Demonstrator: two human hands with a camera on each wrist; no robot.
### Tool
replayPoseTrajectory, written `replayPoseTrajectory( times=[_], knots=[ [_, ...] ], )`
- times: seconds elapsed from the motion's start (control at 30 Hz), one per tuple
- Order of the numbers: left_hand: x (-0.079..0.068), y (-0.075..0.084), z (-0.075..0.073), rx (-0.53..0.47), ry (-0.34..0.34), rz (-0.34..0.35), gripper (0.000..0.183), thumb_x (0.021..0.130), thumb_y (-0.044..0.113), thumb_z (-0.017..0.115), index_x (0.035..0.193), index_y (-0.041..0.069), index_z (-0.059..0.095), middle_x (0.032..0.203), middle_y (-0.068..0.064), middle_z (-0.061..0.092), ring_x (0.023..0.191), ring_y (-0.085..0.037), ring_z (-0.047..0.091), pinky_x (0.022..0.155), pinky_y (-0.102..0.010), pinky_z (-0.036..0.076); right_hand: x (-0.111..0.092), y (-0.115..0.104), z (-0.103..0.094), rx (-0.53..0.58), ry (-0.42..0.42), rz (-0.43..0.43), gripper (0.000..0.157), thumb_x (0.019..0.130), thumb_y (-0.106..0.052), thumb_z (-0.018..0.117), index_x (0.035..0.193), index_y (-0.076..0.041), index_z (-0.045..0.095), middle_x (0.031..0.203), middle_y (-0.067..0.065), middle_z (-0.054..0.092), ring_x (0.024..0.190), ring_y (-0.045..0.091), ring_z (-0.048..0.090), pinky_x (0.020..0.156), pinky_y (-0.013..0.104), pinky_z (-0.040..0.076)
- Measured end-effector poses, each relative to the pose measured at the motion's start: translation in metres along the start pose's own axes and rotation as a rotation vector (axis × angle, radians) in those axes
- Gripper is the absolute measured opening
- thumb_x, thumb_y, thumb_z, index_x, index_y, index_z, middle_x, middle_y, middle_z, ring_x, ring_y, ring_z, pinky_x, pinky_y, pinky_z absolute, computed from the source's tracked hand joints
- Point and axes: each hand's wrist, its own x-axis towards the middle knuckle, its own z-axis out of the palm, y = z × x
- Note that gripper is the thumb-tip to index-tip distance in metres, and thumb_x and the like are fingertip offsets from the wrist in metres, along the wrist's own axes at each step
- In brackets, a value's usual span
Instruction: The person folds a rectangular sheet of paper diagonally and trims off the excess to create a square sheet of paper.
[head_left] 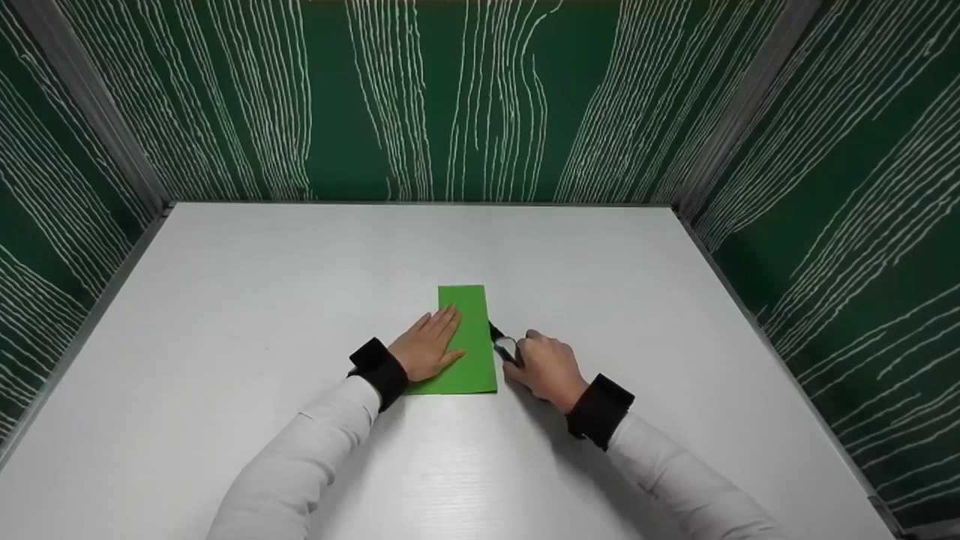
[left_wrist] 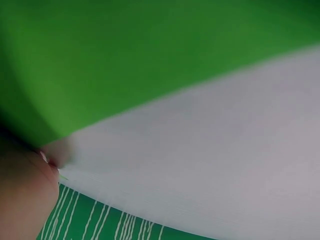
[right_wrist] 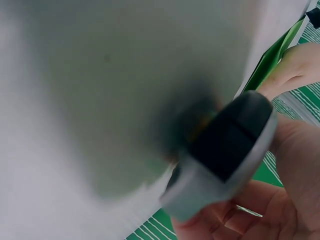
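Observation:
A green sheet (head_left: 474, 337), seemingly folded with layers at its edge, lies lengthwise on the white table. My left hand (head_left: 426, 345) rests flat on its left part, fingers straight and thumb out to the right. Right beside the sheet, my right hand (head_left: 549, 367) grips a black and grey hand tool (head_left: 504, 348); I cannot tell its kind. The tool's dark tip is right at the sheet's right edge. In the right wrist view its rounded end (right_wrist: 230, 145) shows large and blurred above my curled fingers (right_wrist: 245, 215). The sheet (left_wrist: 150, 55) fills the top of the left wrist view.
The white table (head_left: 300, 255) extends around the sheet on all sides. Dark green panels with wavy white lines (head_left: 495, 97) stand behind it and at both sides. Black bands (head_left: 601, 411) wrap both wrists over white sleeves.

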Motion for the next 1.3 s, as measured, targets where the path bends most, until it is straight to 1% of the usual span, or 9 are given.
replayPoseTrajectory(
  times=[0.07,0.27,0.5,0.63,0.87,1.0,1.1,1.23,1.3],
  knots=[
    [-0.001,0.0,0.0,-0.017,0.017,0.006,0.071,0.11,0.041,0.04,0.162,-0.002,0.019,0.172,-0.02,0.016,0.162,-0.033,0.015,0.133,-0.048,0.015,0.003,0.001,0.0,-0.006,0.01,-0.003,0.039,0.087,-0.024,0.078,0.061,-0.009,0.052,0.071,0.008,0.058,0.055,0.022,0.053,0.049,0.042,0.049],
    [0.001,-0.003,0.003,0.001,0.019,0.017,0.072,0.11,0.043,0.038,0.163,-0.001,0.017,0.173,-0.02,0.014,0.162,-0.033,0.014,0.133,-0.047,0.013,0.013,0.002,0.002,-0.021,0.022,0.006,0.039,0.086,-0.024,0.078,0.061,-0.009,0.053,0.071,0.009,0.059,0.055,0.022,0.055,0.049,0.042,0.05],
    [0.004,-0.005,0.007,0.011,0.016,0.013,0.074,0.11,0.046,0.035,0.163,-0.001,0.015,0.173,-0.019,0.013,0.163,-0.031,0.012,0.134,-0.046,0.013,0.025,0.005,0.002,-0.015,-0.015,0.043,0.039,0.088,-0.025,0.077,0.062,-0.009,0.053,0.074,0.01,0.061,0.058,0.025,0.058,0.052,0.043,0.051],
    [0.004,-0.004,0.008,0.015,0.011,0.007,0.074,0.111,0.046,0.035,0.163,-0.001,0.015,0.173,-0.018,0.013,0.163,-0.031,0.012,0.134,-0.046,0.014,0.032,0.006,0.003,-0.014,-0.019,0.058,0.04,0.088,-0.025,0.077,0.061,-0.009,0.053,0.075,0.01,0.062,0.06,0.025,0.059,0.053,0.043,0.051],
    [0.003,-0.002,0.005,0.02,0.007,-0.002,0.073,0.11,0.046,0.036,0.163,-0.001,0.016,0.173,-0.018,0.014,0.163,-0.031,0.013,0.134,-0.045,0.014,0.045,0.009,0.005,-0.008,-0.014,0.084,0.036,0.088,-0.026,0.077,0.064,-0.007,0.057,0.079,0.013,0.065,0.065,0.031,0.064,0.059,0.048,0.055],
    [0.002,-0.001,0.002,0.009,0.001,-0.005,0.072,0.11,0.044,0.038,0.163,-0.001,0.018,0.173,-0.018,0.015,0.163,-0.031,0.014,0.133,-0.046,0.015,0.051,0.009,0.005,-0.02,-0.017,0.093,0.037,0.088,-0.026,0.076,0.063,-0.008,0.055,0.08,0.014,0.066,0.066,0.033,0.066,0.059,0.048,0.056],
    [0.0,0.0,-0.001,0.015,-0.016,-0.008,0.072,0.11,0.044,0.037,0.163,-0.001,0.017,0.173,-0.018,0.014,0.163,-0.031,0.013,0.134,-0.045,0.014,0.054,0.009,0.005,-0.033,-0.013,0.089,0.039,0.088,-0.025,0.075,0.061,-0.008,0.053,0.08,0.014,0.066,0.066,0.034,0.066,0.059,0.049,0.057],
    [-0.001,0.002,-0.004,0.021,-0.016,-0.009,0.071,0.111,0.045,0.036,0.163,0.0,0.018,0.173,-0.018,0.015,0.163,-0.03,0.014,0.133,-0.045,0.015,0.059,0.009,0.006,-0.041,-0.014,0.095,0.038,0.088,-0.024,0.075,0.061,-0.008,0.052,0.08,0.015,0.066,0.068,0.036,0.067,0.061,0.05,0.057],
    [-0.001,0.001,-0.005,0.026,-0.015,-0.009,0.071,0.111,0.045,0.035,0.163,0.0,0.018,0.173,-0.018,0.014,0.163,-0.03,0.014,0.133,-0.045,0.015,0.062,0.009,0.006,-0.045,-0.011,0.102,0.036,0.088,-0.024,0.075,0.063,-0.007,0.055,0.081,0.015,0.067,0.068,0.035,0.067,0.061,0.05,0.057]
  ],
)
